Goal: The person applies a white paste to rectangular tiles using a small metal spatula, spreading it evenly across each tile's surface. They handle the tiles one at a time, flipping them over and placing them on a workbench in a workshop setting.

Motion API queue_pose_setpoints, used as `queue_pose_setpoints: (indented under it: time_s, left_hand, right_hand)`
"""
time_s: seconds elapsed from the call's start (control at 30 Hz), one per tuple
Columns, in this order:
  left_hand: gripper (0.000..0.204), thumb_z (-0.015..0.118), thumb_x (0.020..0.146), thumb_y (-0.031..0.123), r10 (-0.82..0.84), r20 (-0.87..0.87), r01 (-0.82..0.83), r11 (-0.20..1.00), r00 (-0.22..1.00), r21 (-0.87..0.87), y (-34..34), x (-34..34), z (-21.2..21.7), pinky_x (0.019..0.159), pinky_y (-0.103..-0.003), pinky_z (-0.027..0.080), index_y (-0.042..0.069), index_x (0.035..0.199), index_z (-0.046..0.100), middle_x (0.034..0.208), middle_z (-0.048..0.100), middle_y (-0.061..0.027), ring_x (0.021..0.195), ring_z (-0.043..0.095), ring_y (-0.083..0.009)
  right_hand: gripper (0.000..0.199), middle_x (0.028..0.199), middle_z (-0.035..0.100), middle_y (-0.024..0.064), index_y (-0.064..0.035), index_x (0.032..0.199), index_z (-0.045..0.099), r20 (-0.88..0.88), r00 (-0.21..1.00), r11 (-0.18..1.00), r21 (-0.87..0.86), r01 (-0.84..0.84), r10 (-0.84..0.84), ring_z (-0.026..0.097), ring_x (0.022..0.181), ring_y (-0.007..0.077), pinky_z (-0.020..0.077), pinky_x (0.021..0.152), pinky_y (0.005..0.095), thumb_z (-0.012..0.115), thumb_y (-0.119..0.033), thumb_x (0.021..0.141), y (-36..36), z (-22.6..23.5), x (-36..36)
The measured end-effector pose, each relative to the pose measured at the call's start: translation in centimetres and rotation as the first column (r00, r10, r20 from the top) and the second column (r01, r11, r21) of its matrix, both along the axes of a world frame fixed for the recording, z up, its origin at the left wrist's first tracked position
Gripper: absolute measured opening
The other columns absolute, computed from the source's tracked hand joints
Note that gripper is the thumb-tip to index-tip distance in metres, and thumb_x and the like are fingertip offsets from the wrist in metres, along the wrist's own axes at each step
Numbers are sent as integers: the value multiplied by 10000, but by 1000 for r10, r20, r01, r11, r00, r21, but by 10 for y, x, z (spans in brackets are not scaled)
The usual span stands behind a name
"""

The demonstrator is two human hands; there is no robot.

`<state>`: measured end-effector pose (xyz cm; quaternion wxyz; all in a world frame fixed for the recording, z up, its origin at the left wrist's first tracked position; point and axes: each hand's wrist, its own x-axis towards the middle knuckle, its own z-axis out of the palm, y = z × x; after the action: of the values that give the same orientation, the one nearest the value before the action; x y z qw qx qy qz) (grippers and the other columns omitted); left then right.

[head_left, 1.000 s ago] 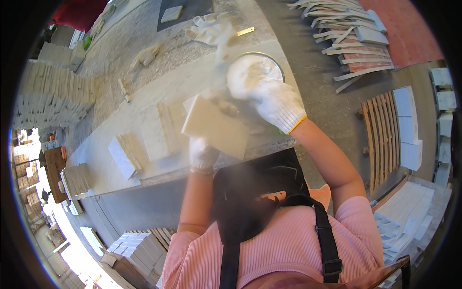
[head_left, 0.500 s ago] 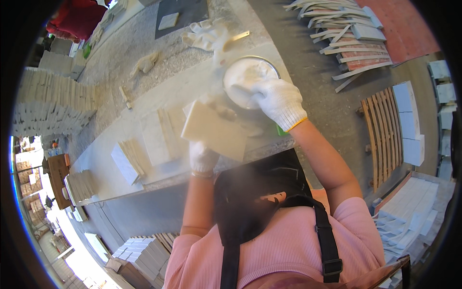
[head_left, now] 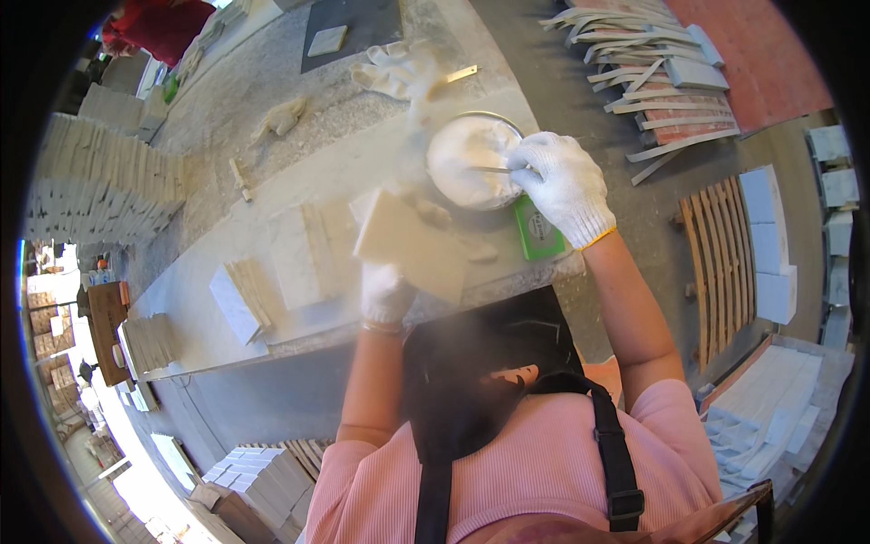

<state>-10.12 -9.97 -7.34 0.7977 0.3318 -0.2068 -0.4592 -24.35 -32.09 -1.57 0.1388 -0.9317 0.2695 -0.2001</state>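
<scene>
My left hand (head_left: 387, 295), in a white knit glove, is closed on the lower edge of a pale rectangular tile (head_left: 412, 245), held tilted above the table. My gloved right hand (head_left: 571, 189) pinches a thin metal spatula (head_left: 490, 170), its blade reaching over a round bowl. White paste or powder (head_left: 464, 150) fills much of that bowl, whose metal rim (head_left: 504, 118) shows at the far side. A green box (head_left: 536, 234) lies on the table just below the right hand. Haze blurs the middle of the view.
On the table (head_left: 299, 195) are stacked tiles (head_left: 240, 299), a loose glove (head_left: 385, 71), a crumpled cloth (head_left: 283, 118) and a brass-coloured strip (head_left: 461, 73). Tall tile stacks (head_left: 104, 186) stand far left. To the right are a wooden pallet (head_left: 719, 263) and long pale strips (head_left: 671, 104).
My right hand has drawn back rightward from the bowl, so the spatula and the green box now show plainly. My left hand and the tile have barely moved.
</scene>
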Motion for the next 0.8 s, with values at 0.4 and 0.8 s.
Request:
queue_pose_setpoints:
  time_s: [0.4, 0.8]
  left_hand:
    - [1114, 956, 646, 480, -14, 219, -18, 990, 976, 141, 0, -3, 10, 1070, -460, 489, -3, 1505, 437, 1346, 605, -127, 1248, 594, -304]
    - [1157, 1007, 557, 282, -47, 271, -30, 962, 961, 273, -2, -10, 32, 1046, -389, 503, -16, 1513, 426, 1371, 595, -104, 1266, 585, -235]
  right_hand:
    - [232, 869, 740, 40, -36, 1117, 748, 123, 986, 773, 634, 10, -114, 654, 740, 109, 514, 679, 280, 712, -150, 918, -6, 0, -16]
    - [202, 842, 697, 4, -12, 1056, 756, 147, 972, 609, 794, -5, -184, 574, 663, 60, 477, 615, 238, 710, -128, 897, -7, -7, -13]
